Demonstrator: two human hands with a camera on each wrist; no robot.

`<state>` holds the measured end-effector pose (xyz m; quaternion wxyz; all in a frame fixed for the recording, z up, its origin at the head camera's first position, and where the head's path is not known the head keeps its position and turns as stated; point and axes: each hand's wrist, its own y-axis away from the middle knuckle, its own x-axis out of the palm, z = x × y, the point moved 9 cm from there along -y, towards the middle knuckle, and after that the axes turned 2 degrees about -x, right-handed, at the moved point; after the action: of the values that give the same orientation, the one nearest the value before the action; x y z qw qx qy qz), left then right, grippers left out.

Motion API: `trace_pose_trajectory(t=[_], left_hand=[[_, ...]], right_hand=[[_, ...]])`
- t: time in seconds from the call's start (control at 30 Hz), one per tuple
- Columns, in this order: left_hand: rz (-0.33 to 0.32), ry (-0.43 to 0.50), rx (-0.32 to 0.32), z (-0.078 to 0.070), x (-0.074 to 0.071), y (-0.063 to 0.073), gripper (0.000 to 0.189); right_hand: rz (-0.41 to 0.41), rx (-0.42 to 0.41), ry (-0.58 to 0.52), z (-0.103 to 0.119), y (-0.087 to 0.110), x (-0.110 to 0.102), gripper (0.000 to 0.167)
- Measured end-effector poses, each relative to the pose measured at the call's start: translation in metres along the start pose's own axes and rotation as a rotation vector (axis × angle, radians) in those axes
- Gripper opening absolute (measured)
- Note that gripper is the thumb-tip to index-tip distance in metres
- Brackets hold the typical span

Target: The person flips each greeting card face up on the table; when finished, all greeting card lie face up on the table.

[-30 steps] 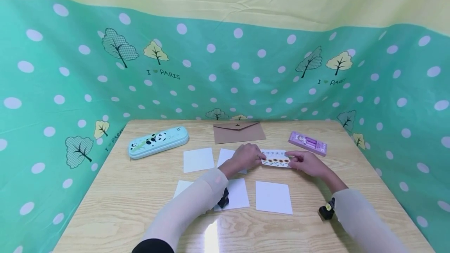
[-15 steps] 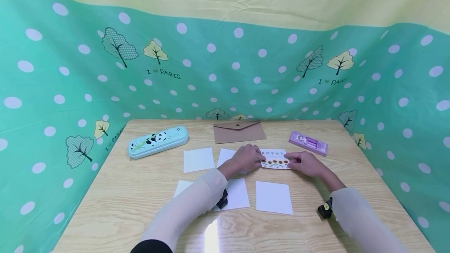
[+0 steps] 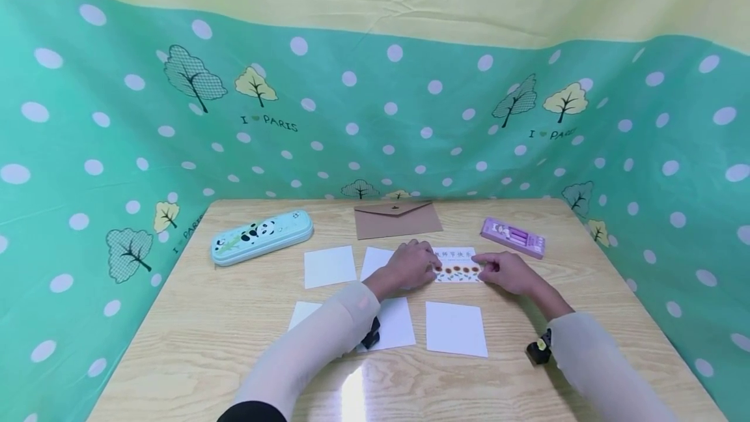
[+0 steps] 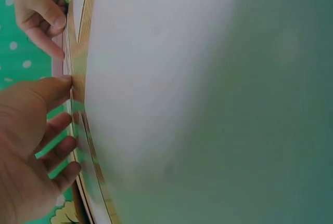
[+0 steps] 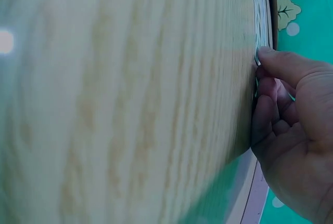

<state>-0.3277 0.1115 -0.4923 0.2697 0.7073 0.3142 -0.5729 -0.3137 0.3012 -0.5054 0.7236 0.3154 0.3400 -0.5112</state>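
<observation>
A small greeting card (image 3: 459, 263) lies face up towards the right of the table, with Chinese lettering along its top and a row of sunflowers below. My left hand (image 3: 413, 264) holds its left edge between thumb and forefinger; in the left wrist view the other fingers of the left hand (image 4: 31, 146) are spread, tips down at the table. At the opposite edge, my right hand (image 3: 511, 272) pinches the card, thumb on top and the remaining fingers curled in. The thumb of the right hand (image 5: 307, 104) reaches the card's rim in the right wrist view.
White square cards lie around: one at upper left (image 3: 330, 266), one partly under the left hand, two below partly covered by the left sleeve, and another card (image 3: 456, 329) in front. Behind are a blue panda pencil case (image 3: 262, 238), a brown envelope (image 3: 398, 221) and a purple box (image 3: 512, 237).
The greeting card, tilted up a second ago, has come down flat onto the table. Both hands stay at its edges, the right having shifted slightly left.
</observation>
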Motion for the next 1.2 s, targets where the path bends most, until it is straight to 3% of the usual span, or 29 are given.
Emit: trace_pose_trajectory(t=[0.33,0.6,0.97,1.2], left_hand=[[-0.014,-0.006,0.013,-0.002,-0.003,0.004,0.030],[-0.022,-0.018,0.028,-0.003,-0.007,0.016,0.033],[0.002,-0.117,0.173,-0.036,-0.008,0.058,0.032],[0.004,-0.093,0.181,-0.042,-0.008,0.084,0.040]], right_hand=[[0.035,-0.028,0.017,0.005,0.002,0.000,0.043],[0.061,-0.074,0.033,0.017,0.016,-0.001,0.041],[0.034,-0.106,0.023,0.030,0.046,0.003,0.038],[0.055,-0.144,0.002,0.035,0.057,0.013,0.038]])
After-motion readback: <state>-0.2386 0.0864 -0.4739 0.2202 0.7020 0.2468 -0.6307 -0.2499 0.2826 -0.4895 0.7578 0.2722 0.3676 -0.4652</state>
